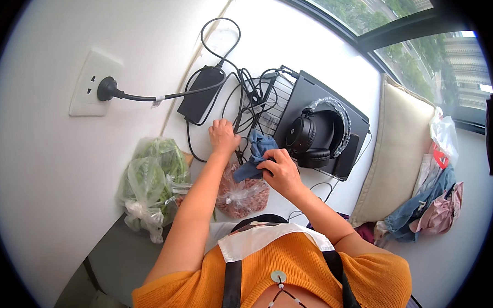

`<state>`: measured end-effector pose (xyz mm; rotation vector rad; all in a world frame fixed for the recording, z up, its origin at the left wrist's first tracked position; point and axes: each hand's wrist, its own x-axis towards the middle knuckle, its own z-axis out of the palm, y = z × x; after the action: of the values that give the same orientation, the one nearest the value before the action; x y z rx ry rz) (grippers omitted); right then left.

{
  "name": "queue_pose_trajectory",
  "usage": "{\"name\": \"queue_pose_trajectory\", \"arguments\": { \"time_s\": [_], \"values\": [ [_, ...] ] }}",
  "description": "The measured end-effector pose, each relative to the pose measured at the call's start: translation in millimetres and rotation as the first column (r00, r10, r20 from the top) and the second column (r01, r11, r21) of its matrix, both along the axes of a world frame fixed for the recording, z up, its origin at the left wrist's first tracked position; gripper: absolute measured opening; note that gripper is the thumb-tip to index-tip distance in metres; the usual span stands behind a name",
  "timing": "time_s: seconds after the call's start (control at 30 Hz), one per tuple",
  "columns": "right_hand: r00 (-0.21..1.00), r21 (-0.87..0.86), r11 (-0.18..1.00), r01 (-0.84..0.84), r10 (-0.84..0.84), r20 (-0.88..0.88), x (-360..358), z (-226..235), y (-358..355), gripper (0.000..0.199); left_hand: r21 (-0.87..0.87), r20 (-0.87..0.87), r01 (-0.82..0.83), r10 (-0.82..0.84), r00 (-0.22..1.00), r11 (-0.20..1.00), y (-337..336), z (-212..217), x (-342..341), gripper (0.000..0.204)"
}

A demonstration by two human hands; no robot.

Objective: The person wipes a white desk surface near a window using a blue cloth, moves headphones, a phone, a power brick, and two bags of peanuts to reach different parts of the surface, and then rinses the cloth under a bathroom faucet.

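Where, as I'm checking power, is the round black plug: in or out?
In: the plug sits against the white wall socket, prongs hidden.

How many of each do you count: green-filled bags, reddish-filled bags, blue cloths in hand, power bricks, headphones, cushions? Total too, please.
Green-filled bag: 1
Reddish-filled bag: 1
Blue cloth, in the right hand: 1
Power brick: 1
Headphones: 1
Cushion: 1
Total: 6

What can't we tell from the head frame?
All in the head view:
Left hand: underside hidden by its own back; cable hold unclear.
Blue cloth: held part hidden by right hand.
Reddish bag: top behind the cloth; wrinkled plastic blurs contents.
Dark flat device: partly covered by headphones.
Purple item: partly behind right arm.
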<state>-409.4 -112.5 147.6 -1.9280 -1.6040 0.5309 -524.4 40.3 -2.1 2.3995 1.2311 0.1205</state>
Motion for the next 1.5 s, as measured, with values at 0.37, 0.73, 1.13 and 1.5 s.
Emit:
{"name": "queue_pose_trajectory", "arguments": {
  "time_s": [0.37,0.73,1.13,1.5],
  "values": [
    [0.993,-0.233,0.972,-0.014,0.04,0.109,-23.7,-15.7,32.0,0.014,-0.132,0.421,-0.148,0.191,0.887,0.98,53.9,90.3,-1.4,0.018],
    [0.987,-0.178,0.971,0.161,-0.157,0.041,-56.9,-67.9,74.4,0.02,-0.277,0.628,-0.167,0.31,0.714,0.946,78.2,133.1,8.2,0.019],
    [0.972,-0.327,0.917,0.228,-0.196,0.127,-77.8,-150.9,122.2,0.071,-0.192,0.741,-0.196,0.274,0.613,0.961,70.9,112.6,-2.5,0.017],
    [0.913,-0.095,0.922,0.376,-0.351,0.206,-1.7,-182.4,211.1,0.066,-0.168,0.758,-0.208,0.261,0.597,0.964,71.5,102.7,-9.7,0.016]
  ]
}}
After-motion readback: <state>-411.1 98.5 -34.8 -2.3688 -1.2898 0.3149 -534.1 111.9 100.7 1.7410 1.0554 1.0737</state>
